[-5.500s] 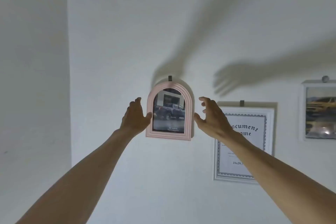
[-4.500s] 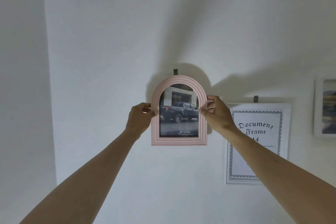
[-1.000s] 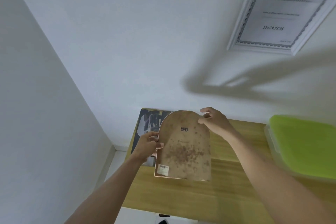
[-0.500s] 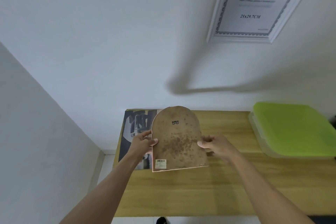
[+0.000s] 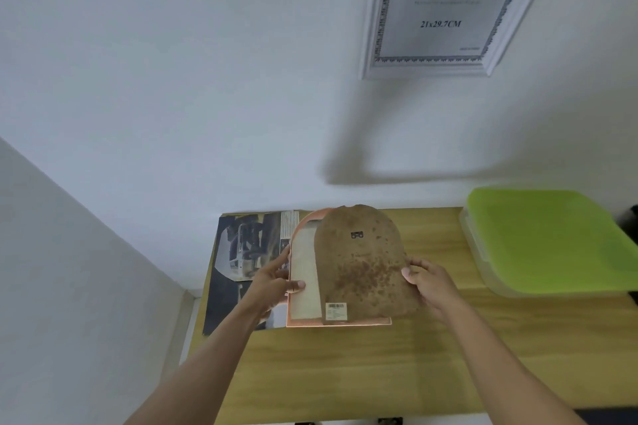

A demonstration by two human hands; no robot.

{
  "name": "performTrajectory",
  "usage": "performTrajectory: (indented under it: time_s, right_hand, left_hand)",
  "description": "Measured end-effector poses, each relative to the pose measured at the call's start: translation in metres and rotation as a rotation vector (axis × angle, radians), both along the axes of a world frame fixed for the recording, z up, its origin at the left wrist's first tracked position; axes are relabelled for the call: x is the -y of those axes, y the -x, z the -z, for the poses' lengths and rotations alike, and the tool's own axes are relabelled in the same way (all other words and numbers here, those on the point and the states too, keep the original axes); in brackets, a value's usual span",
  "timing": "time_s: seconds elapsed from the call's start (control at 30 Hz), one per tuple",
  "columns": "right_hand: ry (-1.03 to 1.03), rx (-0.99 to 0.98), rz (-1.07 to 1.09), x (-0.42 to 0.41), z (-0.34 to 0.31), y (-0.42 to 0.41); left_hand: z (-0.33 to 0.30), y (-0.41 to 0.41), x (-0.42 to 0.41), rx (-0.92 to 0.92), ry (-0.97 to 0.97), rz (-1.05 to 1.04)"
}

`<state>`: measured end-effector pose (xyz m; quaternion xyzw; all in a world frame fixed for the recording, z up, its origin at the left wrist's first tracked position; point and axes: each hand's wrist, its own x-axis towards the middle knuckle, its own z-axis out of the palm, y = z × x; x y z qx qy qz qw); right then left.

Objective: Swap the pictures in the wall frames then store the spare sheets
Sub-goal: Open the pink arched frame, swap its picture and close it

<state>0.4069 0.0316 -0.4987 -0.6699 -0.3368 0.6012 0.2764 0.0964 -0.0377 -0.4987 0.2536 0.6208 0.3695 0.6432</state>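
Note:
The pink arched frame (image 5: 299,323) lies face down on the wooden table (image 5: 379,373). Its brown backing board (image 5: 362,269) is shifted to the right off the frame, and the pale back of the picture (image 5: 303,272) shows in the opening. My right hand (image 5: 429,285) grips the board's right edge. My left hand (image 5: 276,281) holds the frame's left edge, thumb on the pale sheet. Spare car pictures (image 5: 241,252) lie under the frame's left side.
A green-lidded plastic box (image 5: 549,241) sits at the table's right, against the wall. A white document frame (image 5: 438,10) hangs on the wall above. The table stands in a corner, with a side wall at the left.
The frame came off the wall and was laid face down on the table. In the last half second my right hand slid the backing board to the right, uncovering the picture's back.

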Motion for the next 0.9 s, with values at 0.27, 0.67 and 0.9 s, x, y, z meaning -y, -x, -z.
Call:
performTrajectory:
  time_s: [0.27,0.67,0.9]
  right_hand:
    - [-0.032,0.180,0.165,-0.031,0.010,-0.066]
    - [-0.136,0.879,-0.196,-0.036,0.061,-0.090]
    - [-0.226,1.073,-0.786,-0.026,0.087,-0.087]
  left_hand:
    - [0.015,0.002,-0.011,-0.097,0.040,-0.092]
    - [0.008,-0.034,-0.007,-0.204,0.070,-0.138]
    - [0.011,-0.068,-0.011,-0.197,0.114,-0.190]
